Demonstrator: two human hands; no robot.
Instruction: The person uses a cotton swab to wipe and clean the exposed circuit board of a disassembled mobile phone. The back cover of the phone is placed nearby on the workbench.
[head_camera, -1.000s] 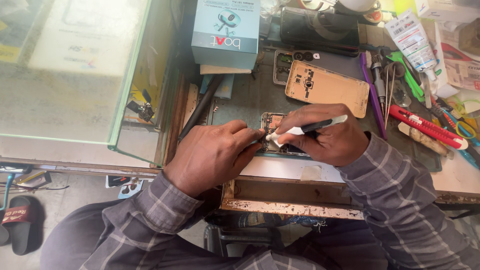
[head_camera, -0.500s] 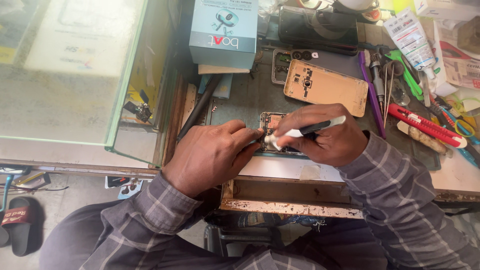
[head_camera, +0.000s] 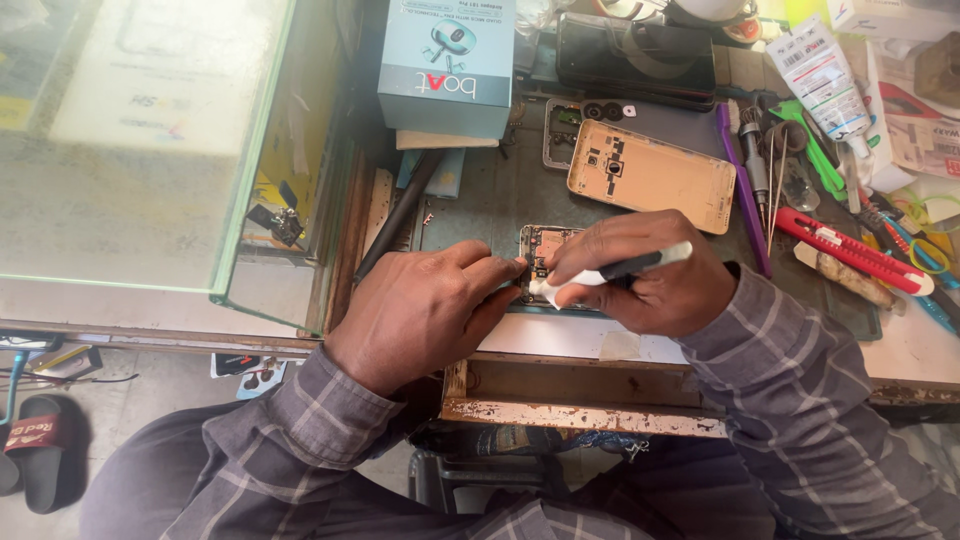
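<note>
Right fingers: pinched round a white-and-black driver (head_camera: 612, 272), the tip down on the phone board (head_camera: 546, 262).
Left fingers: pressed together at the board's left edge, fingertips (head_camera: 508, 268) touching it and steadying it; nothing gripped that I can see.
Right hand (head_camera: 650, 280): rests on the bench just right of the board, heel down.
Left hand (head_camera: 425, 310): lies flat-ish beside the board, wrist over the bench's front edge.
Board: lies on the dark mat (head_camera: 500, 200) near the front of the bench (head_camera: 600, 340), partly hidden by both hands; which screw or part the tip meets cannot be told.
Doing it well: in my judgement, keep the driver upright over its spot, let the left fingertips hold the board from sliding, and turn with light pressure so the tip does not skip onto nearby parts.
Just beyond: a gold back cover (head_camera: 655, 175), inner side up, apart from the board.
Right side: purple pry tool (head_camera: 742, 190), tweezers (head_camera: 772, 185), red cutter (head_camera: 850, 250).
Far edge: teal box (head_camera: 445, 60) and a black case (head_camera: 635, 55).
Left: glass cabinet (head_camera: 150, 150).
</note>
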